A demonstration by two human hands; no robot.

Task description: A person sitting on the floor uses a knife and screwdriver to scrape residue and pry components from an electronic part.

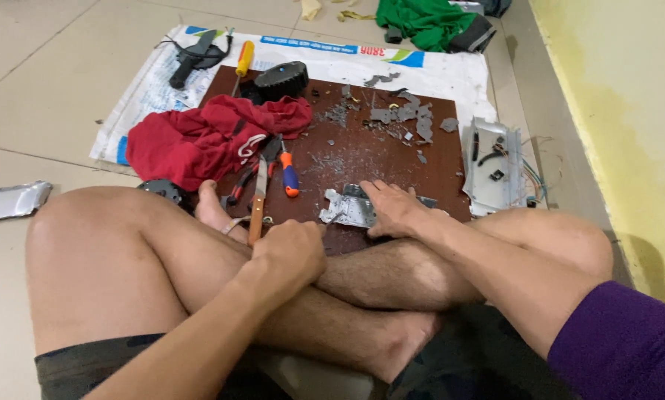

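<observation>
Left hand (pixel 292 252) clenched into a fist at the near edge of the dark brown board (pixel 392 159), gripping a thin tool whose tip (pixel 335 218) pokes toward a flat grey metal plate (pixel 347 207); kind of tool not clear. Right hand (pixel 393 209) spread flat, palm down, pressing on that plate near the board's near edge. Just left of the fist, a wooden-handled knife (pixel 258 200) lying lengthwise, with red-handled pliers (pixel 245 181) and an orange-and-blue-handled screwdriver (pixel 289 175) beside it. Further out, a crumpled red cloth (pixel 199 137) over the board's left edge. At the far left corner, a black gear-like part (pixel 281 80) and a yellow-handled screwdriver (pixel 242 63). Grey broken fragments (pixel 406 115) scattered toward the far right corner. Off the right edge, a clear plastic piece with thin wires (pixel 495 167).
</observation>
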